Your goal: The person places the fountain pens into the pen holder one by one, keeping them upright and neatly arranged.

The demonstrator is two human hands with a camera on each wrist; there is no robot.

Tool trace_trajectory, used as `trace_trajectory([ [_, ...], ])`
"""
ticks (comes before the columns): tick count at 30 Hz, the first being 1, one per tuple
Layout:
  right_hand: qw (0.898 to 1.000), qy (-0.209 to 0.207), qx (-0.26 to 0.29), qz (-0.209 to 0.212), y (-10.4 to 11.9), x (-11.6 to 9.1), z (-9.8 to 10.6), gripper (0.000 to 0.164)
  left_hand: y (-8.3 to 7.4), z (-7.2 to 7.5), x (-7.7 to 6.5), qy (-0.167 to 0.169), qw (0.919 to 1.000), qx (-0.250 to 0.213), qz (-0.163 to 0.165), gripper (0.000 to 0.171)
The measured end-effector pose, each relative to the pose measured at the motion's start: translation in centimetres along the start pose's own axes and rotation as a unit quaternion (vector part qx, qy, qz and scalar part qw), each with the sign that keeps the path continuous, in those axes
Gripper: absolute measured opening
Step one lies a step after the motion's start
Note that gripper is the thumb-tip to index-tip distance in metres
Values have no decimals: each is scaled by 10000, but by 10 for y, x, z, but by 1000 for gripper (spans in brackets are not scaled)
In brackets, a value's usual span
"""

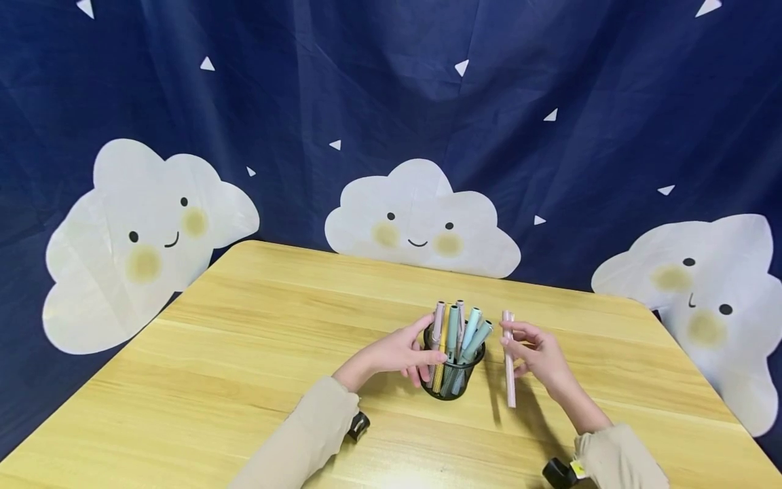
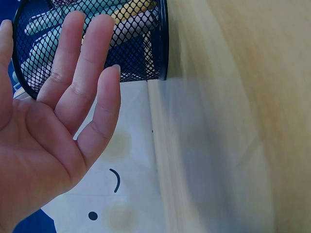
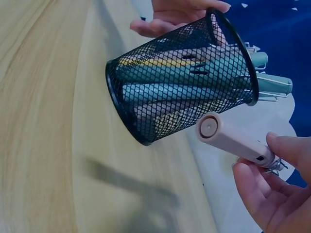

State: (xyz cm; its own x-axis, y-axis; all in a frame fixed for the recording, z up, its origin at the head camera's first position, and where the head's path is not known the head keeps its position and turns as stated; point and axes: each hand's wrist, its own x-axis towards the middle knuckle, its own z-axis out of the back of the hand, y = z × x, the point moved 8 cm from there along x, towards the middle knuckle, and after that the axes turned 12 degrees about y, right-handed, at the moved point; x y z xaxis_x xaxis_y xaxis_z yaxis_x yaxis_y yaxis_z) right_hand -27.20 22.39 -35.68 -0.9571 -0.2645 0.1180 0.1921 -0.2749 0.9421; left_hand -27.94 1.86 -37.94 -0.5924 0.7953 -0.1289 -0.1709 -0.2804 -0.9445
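A black mesh pen holder stands on the table, filled with several upright pens in green, pale blue, yellow and mauve. My left hand holds it at the left, thumb across the near rim and index finger round the back. In the left wrist view, the other fingers lie in front of the mesh. To the right of the holder, my right hand pinches a pale pink pen between thumb and fingers. The pen is nearly upright, apart from the holder, its blunt end facing the right wrist camera.
A light wooden table spreads out on both sides of the hands. Behind it hangs a dark blue curtain with smiling white clouds and small triangles. Black wrist devices sit at both sleeves.
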Motion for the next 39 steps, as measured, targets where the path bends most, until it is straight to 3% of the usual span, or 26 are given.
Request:
trace_trajectory([
  [2,9998,-22,16,183,-19,7,8,21,0,0,0,-2,10000,-16,9,82],
  [6,9969,39,359,696,-52,21,24,36,1,-1,0,-6,10000,-28,37,82],
  [8,9931,115,662,958,-46,21,24,33,1,-1,0,-13,10000,-26,43,83],
  [12,9808,267,1239,1480,-8,11,14,28,1,-1,0,-7,10000,-21,39,83],
  [14,9769,229,1379,1619,-5,11,14,27,1,-1,0,-8,10000,-3,36,83],
  [22,9739,-200,1452,1733,-41,25,30,42,0,-1,0,-9,10000,28,-1,81],
  [29,9679,-494,1647,1835,28,3,6,44,0,0,1,-7,10000,12,4,81],
  [35,9532,-397,1959,2268,4,17,15,49,-1,1,0,-24,10000,-34,1,80],
  [39,9519,-675,2113,2112,27,7,7,51,0,0,0,-4,10000,-23,1,81],
])
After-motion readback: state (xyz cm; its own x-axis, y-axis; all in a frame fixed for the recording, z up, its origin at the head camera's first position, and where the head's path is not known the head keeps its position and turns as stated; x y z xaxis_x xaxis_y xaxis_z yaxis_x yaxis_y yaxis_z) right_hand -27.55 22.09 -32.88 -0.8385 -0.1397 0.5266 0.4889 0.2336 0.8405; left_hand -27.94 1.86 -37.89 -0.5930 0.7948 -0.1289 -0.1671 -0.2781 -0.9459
